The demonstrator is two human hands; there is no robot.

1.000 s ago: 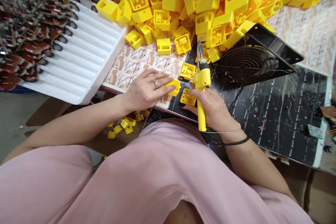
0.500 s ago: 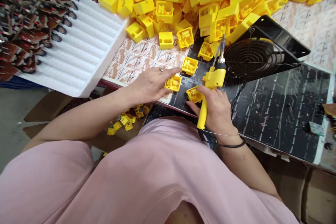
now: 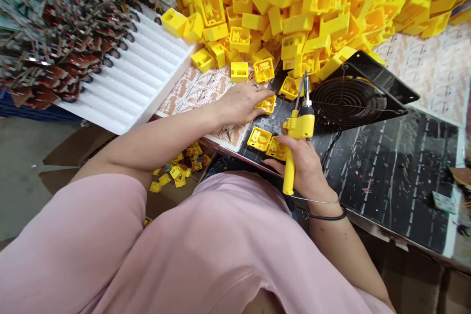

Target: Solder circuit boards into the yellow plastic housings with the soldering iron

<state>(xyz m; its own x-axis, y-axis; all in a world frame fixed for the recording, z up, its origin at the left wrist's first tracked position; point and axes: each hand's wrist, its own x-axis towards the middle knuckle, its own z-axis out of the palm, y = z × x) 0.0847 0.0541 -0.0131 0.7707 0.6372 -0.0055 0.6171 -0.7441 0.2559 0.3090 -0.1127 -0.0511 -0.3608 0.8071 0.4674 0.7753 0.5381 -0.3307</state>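
My left hand (image 3: 243, 102) has its thumb and index finger around a small open yellow plastic casing (image 3: 268, 104), hiding its left side. In my right hand (image 3: 303, 162) is a yellow soldering iron (image 3: 300, 126), its metal tip pointing away from me toward the pile. The fingertips of that hand also touch another yellow casing (image 3: 275, 148) near the table's front edge. Immediately left of it, another open yellow casing (image 3: 259, 139) lies with its hollow side up. Farther back, one more casing (image 3: 289, 88) rests on the black mat.
A large heap of yellow casings (image 3: 272, 19) covers the back. A black fan with a wire guard (image 3: 348, 103) stands right of the iron. At left, a ribbed white foam tray (image 3: 147, 73) bears many circuit boards (image 3: 66, 59). Below the edge, a cardboard box holds yellow parts (image 3: 176, 171).
My left hand has left the near casing, which now sits against the one at my right hand, and has reached away to the farther casing. The iron has shifted right.
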